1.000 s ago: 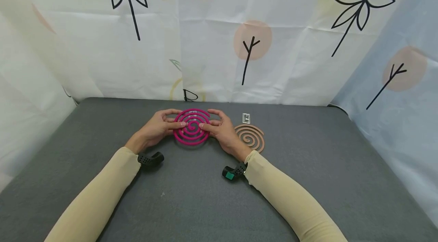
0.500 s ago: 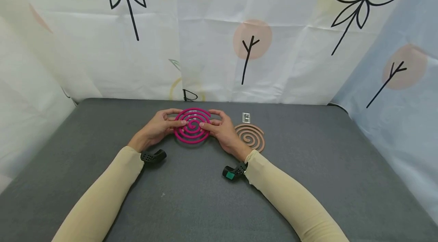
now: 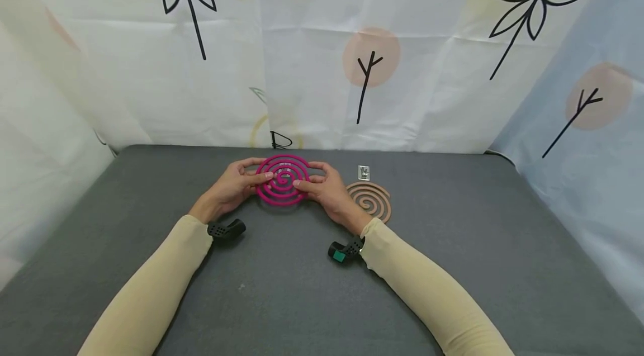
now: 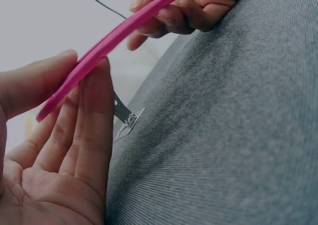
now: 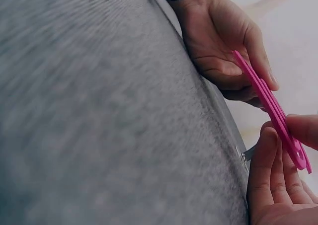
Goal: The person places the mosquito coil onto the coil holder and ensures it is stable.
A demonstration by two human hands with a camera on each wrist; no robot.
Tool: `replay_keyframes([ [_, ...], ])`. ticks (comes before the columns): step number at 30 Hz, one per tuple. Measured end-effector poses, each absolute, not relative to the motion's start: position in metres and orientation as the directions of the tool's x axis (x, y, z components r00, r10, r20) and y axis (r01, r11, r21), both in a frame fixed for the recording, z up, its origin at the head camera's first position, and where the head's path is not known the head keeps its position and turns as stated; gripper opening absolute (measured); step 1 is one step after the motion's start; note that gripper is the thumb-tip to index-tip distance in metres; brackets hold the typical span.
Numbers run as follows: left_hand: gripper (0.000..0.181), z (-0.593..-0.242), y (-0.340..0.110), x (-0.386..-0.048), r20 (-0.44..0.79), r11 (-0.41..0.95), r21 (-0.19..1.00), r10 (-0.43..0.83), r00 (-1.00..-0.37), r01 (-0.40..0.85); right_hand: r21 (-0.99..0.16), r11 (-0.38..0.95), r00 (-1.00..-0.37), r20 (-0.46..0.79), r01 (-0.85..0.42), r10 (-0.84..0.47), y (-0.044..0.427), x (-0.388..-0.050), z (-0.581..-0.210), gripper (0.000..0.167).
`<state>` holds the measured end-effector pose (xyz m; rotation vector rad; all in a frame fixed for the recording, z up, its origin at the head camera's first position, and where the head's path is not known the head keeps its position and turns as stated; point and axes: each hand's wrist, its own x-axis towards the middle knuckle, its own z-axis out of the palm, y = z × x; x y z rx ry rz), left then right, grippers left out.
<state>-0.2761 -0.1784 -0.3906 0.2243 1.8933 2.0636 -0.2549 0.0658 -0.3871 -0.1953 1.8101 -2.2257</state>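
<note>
Both hands hold a pink mosquito coil [image 3: 282, 203] above the table in the head view. My left hand [image 3: 232, 185] pinches its left side, thumb on top and fingers beneath. From the other side my right hand [image 3: 328, 193] pinches it the same way. Seen edge-on in the left wrist view, the flat coil [image 4: 115, 36] slants between the hands. A small metal stand [image 4: 130, 119] lies on the cloth beyond the left fingers. In the right wrist view the thumb and fingertips close on the coil's [image 5: 272, 107] near end.
A brown mosquito coil [image 3: 369, 203] lies right of my right hand, partly behind its wrist. Just above it is a small metal plate [image 3: 364, 172]. Grey cloth [image 3: 282, 289] covers the table; a printed curtain [image 3: 312, 93] hangs behind.
The pink coil has risen slightly away from me, held by both hands throughout. My left forearm has shifted a little to the right. The brown coil stays put.
</note>
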Motion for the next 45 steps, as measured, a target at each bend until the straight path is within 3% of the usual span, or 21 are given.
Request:
replay_keyframes([
  [11,0.063,-0.388,-0.178,-0.276,-0.07,-0.243,0.961,0.248,-0.966,-0.132,-0.964,-0.23,-0.974,-0.087,0.136,-0.21,0.052,-0.267,-0.38,0.054],
  [21,0.071,-0.388,-0.178,-0.277,-0.052,-0.351,0.926,0.242,-0.969,-0.137,-0.951,-0.296,-0.991,-0.058,0.093,-0.123,0.044,-0.277,-0.382,0.041],
  [45,0.072,-0.394,-0.181,-0.277,-0.006,-0.379,0.92,0.253,-0.968,-0.104,-0.935,-0.353,-0.995,0.01,0.028,-0.104,0.043,-0.28,-0.393,0.035],
])
